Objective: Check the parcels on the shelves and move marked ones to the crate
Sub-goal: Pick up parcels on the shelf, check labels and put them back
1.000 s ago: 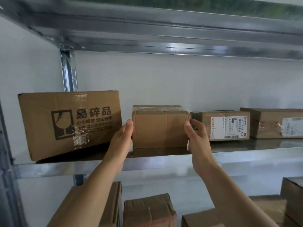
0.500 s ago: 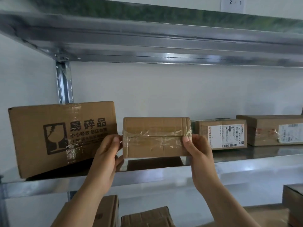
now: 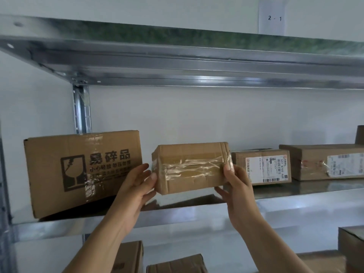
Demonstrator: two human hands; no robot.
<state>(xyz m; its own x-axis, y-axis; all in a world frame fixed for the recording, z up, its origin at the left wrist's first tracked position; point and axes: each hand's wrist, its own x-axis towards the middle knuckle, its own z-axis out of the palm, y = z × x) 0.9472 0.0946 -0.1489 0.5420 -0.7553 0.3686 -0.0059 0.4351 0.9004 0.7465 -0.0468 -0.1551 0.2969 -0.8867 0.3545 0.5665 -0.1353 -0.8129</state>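
Observation:
I hold a small brown cardboard parcel just above the metal shelf, tilted so its taped face points at me. Clear tape runs across that face; no label shows on it. My left hand grips its left end and my right hand grips its right end, fingers under the bottom edge. No crate is in view.
A large box with a printed fragile mark stands to the left, its front edge raised. Two labelled parcels lie to the right. More boxes sit on the shelf below. A "2-1" tag hangs above the upper shelf.
The small parcel came off the shelf, rose, and was turned so its taped face points toward me. The view moved upward.

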